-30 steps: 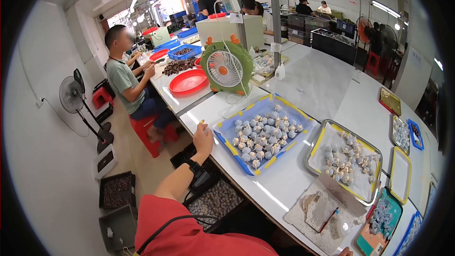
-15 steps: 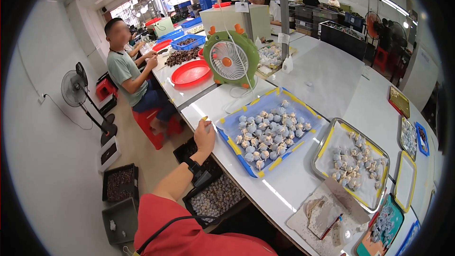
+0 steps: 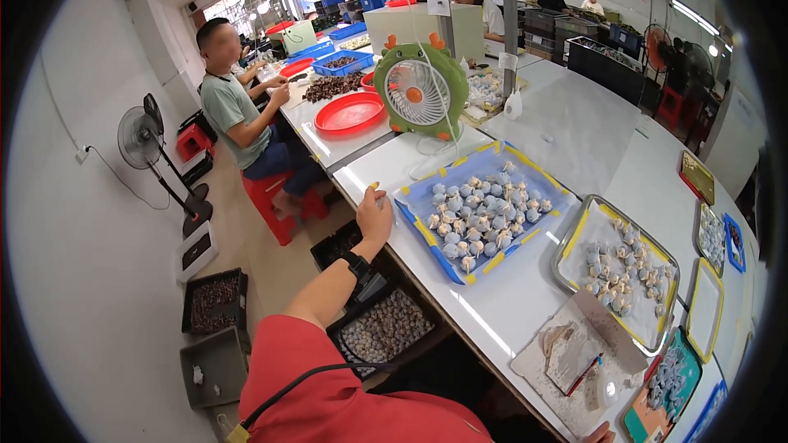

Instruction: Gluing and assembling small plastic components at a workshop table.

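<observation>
My left hand rests at the table's near edge, just left of a blue tray with yellow tape on its rim. Its fingers are curled together, with a small yellow bit at the fingertips that I cannot make out. Many small grey-blue balls with cream-coloured tips fill the tray's middle. Of my right hand only a few fingers show at the lower edge, beside a stained board. A red-and-dark pen-like tool lies on that board.
A metal tray with similar balls stands to the right. Beyond the blue tray are a green fan and a red round tray. A seated co-worker is at far left. Black crates sit below the table edge.
The view has shifted, so the table and trays appear farther right and higher. My left hand keeps its place by the blue tray. More of my right fingers show at the lower edge.
</observation>
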`<state>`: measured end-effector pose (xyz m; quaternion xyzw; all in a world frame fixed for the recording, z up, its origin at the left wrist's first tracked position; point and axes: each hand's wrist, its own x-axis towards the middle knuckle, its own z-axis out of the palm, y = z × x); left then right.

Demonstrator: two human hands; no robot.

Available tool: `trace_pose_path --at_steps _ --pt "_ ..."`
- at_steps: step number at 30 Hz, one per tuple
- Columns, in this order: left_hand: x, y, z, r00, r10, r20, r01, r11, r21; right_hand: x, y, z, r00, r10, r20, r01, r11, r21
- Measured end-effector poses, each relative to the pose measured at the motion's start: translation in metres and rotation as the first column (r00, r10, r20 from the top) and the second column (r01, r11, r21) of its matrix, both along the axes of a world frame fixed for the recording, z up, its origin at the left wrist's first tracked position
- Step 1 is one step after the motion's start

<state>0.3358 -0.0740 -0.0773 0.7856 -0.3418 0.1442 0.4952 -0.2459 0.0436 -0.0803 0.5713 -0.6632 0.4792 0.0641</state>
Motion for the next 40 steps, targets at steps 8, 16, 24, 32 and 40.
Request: trace_pose_path --at_steps 8,16,24,32,40 --pt "-0.001 0.004 0.002 0.998 -0.050 -0.029 0.049 0.998 -0.044 0.015 0.001 0.020 0.993 -0.039 -0.109 0.040 0.999 0.008" --pt "-0.001 0.004 0.005 0.978 -0.171 -0.121 0.150 0.975 -0.166 0.021 -0.001 0.022 0.983 -0.070 -0.167 0.079 0.996 0.051" --pt "-0.001 0.010 0.012 0.952 -0.250 -0.176 0.211 0.953 -0.216 0.004 -0.003 0.006 0.974 -0.154 -0.167 0.169 0.983 0.079" --pt "-0.002 0.010 0.006 0.951 -0.240 -0.193 0.198 0.956 -0.216 0.027 0.000 0.025 0.972 -0.189 -0.140 0.207 0.969 0.131" --pt "-0.001 0.012 0.008 0.954 -0.222 -0.200 0.185 0.964 -0.189 0.014 -0.006 0.010 0.990 -0.057 -0.130 0.057 0.998 -0.002"
